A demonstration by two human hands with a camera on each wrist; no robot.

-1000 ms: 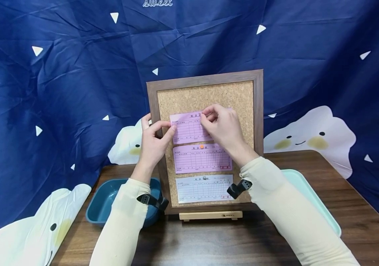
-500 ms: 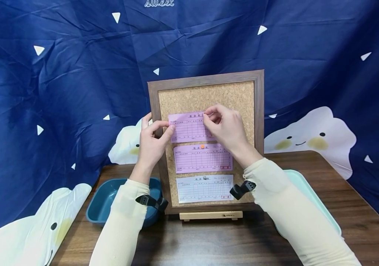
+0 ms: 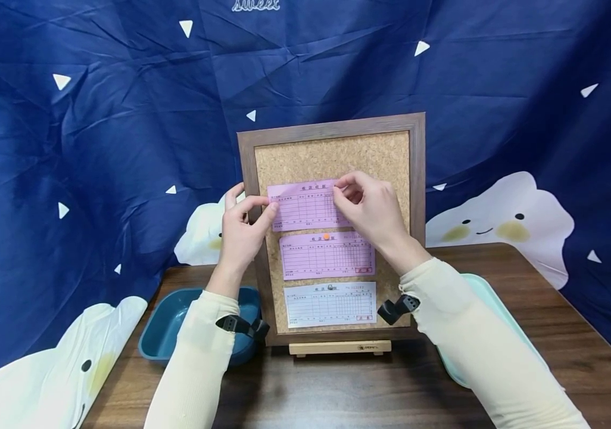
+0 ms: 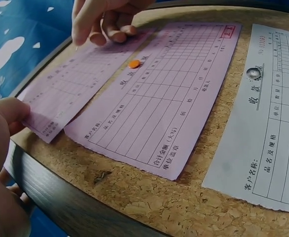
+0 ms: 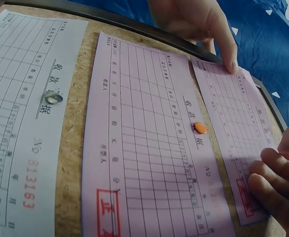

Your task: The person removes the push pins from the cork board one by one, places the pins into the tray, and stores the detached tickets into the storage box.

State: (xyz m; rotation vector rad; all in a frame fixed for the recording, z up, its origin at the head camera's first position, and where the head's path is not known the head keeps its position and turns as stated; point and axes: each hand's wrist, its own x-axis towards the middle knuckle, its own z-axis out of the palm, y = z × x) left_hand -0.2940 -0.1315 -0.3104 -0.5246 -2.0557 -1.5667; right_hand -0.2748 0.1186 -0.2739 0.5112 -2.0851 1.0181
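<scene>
A cork board [image 3: 332, 158] in a brown wooden frame stands upright on the table. At its left side my left hand [image 3: 242, 229] pinches the left edge of the upper pink receipt slip [image 3: 300, 205], its other fingers behind the frame. My right hand [image 3: 372, 205] covers the slip's right part, thumb and forefinger pinched together near its top edge. A thin pale point, like a thumbtack's [image 4: 77, 48], shows under those fingertips in the left wrist view. Below, an orange tack [image 5: 200, 128] fixes another pink slip [image 3: 327, 259], and a silvery tack [image 5: 54, 98] a white slip [image 3: 329, 310].
A light wooden stand [image 3: 340, 347] supports the board. Behind my left forearm is a blue bin [image 3: 158, 342]; a mint-green tray [image 3: 498, 310] lies partly under my right forearm. A dark blue patterned cloth [image 3: 123, 119] hangs behind the table [image 3: 568, 322].
The upper pink slip has shifted slightly left along with my left hand. My right hand has slid a little to the right along the slip's top, uncovering more of its print.
</scene>
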